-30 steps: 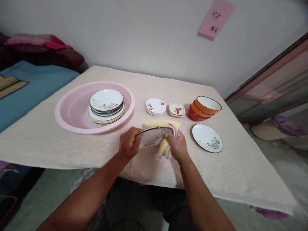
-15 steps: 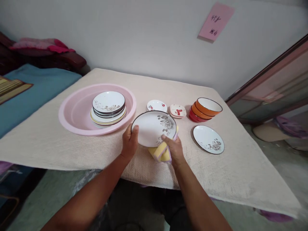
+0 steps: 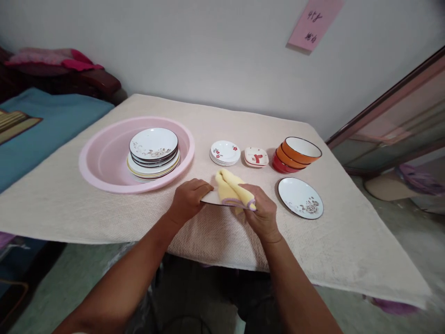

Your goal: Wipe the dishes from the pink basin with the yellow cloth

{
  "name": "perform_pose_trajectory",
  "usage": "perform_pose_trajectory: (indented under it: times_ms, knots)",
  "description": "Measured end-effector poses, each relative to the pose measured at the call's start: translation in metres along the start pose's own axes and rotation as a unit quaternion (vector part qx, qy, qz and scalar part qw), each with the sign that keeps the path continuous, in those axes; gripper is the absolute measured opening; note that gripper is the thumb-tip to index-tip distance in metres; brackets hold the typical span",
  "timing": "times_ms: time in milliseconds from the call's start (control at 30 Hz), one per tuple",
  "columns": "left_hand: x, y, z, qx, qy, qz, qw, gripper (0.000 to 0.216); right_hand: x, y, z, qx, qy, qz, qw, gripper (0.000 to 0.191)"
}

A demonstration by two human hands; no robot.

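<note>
My left hand (image 3: 187, 200) grips the left rim of a white flowered plate (image 3: 210, 198), held nearly flat above the table's near edge. My right hand (image 3: 260, 209) is closed on a yellow cloth (image 3: 232, 190) with a purple edge, which lies folded over the plate and hides most of it. A matching white plate (image 3: 301, 198) with a dark rim rests on the cloth-covered table to the right of my right hand.
A pink basin (image 3: 104, 160) at the left holds a stack of plates (image 3: 153, 153). Behind my hands stand small flowered saucers (image 3: 225, 153), a small square dish (image 3: 256, 157) and stacked orange and red bowls (image 3: 295, 155). A pink note (image 3: 314, 23) hangs on the wall.
The plate was tilted up with its face toward me half a second ago; now it lies nearly flat, and the yellow cloth has come from under it onto its top.
</note>
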State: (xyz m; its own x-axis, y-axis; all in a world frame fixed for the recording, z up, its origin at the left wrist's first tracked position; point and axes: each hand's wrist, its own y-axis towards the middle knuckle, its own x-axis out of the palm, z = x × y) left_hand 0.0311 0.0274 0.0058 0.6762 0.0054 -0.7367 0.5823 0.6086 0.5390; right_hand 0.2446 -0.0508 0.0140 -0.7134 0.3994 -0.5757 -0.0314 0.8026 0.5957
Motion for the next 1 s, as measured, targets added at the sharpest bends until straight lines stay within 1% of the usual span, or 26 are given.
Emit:
perform_pose_trajectory:
  times_ms: [67,133,167,233,300,333,400,467,500,533,567,600,633,700,733,800,867,933,967,1000]
  knots:
    - [0.001,-0.001,-0.001,0.017,0.001,0.022,1.0,0.02,-0.002,0.001,0.002,0.036,0.033,0.006,0.999,0.031]
    - [0.001,-0.003,-0.001,0.026,-0.013,0.046,0.998,0.019,-0.003,0.001,0.009,0.106,0.093,0.016,0.99,0.033]
    - [0.001,-0.004,0.0,0.026,-0.028,0.059,0.998,0.018,-0.003,0.0,0.013,0.148,0.134,0.025,0.98,0.034]
    - [0.0,-0.005,0.002,0.015,-0.079,0.085,0.993,0.016,-0.001,-0.002,0.02,0.235,0.227,0.046,0.944,0.035]
    - [0.001,-0.005,0.008,-0.016,-0.15,0.108,0.983,0.013,0.003,-0.004,0.023,0.308,0.324,0.047,0.893,0.035]
    - [0.002,-0.006,0.012,-0.049,-0.185,0.12,0.974,0.011,0.005,-0.005,0.021,0.338,0.372,0.04,0.864,0.036]
    - [0.007,-0.007,0.021,-0.149,-0.245,0.164,0.944,0.012,0.012,-0.006,0.012,0.373,0.46,0.025,0.805,0.04]
    - [0.015,-0.008,0.03,-0.269,-0.299,0.223,0.888,0.019,0.02,-0.004,-0.003,0.383,0.525,0.022,0.76,0.046]
    - [0.02,-0.007,0.033,-0.315,-0.326,0.25,0.855,0.024,0.024,-0.003,-0.01,0.384,0.546,0.024,0.745,0.048]
    - [0.023,-0.007,0.035,-0.349,-0.352,0.269,0.826,0.029,0.027,-0.002,-0.017,0.385,0.557,0.031,0.736,0.049]
    - [0.026,-0.006,0.036,-0.369,-0.375,0.277,0.804,0.033,0.03,-0.001,-0.021,0.387,0.558,0.043,0.733,0.049]
    - [0.028,-0.004,0.036,-0.38,-0.392,0.272,0.792,0.036,0.033,0.0,-0.023,0.391,0.553,0.056,0.734,0.049]
    - [0.029,-0.002,0.034,-0.384,-0.406,0.254,0.79,0.039,0.035,0.0,-0.022,0.394,0.543,0.071,0.739,0.049]
    - [0.027,0.001,0.027,-0.387,-0.416,0.183,0.802,0.04,0.035,0.0,-0.015,0.392,0.51,0.1,0.759,0.05]
    - [0.024,0.003,0.022,-0.383,-0.411,0.143,0.815,0.039,0.034,-0.001,-0.009,0.385,0.486,0.112,0.776,0.051]
    - [0.016,0.005,0.01,-0.357,-0.374,0.09,0.851,0.036,0.03,-0.003,0.002,0.357,0.42,0.139,0.822,0.049]
    - [0.006,0.005,-0.001,-0.309,-0.313,0.078,0.895,0.028,0.024,-0.006,0.011,0.311,0.322,0.154,0.881,0.04]
    - [-0.003,0.004,-0.01,-0.248,-0.265,0.069,0.929,0.019,0.016,-0.008,0.014,0.233,0.212,0.128,0.94,0.028]
    - [-0.007,0.003,-0.013,-0.222,-0.254,0.056,0.94,0.015,0.012,-0.009,0.013,0.183,0.162,0.099,0.965,0.025]
    - [-0.009,0.002,-0.014,-0.206,-0.252,0.039,0.945,0.013,0.008,-0.009,0.012,0.131,0.12,0.069,0.982,0.024]
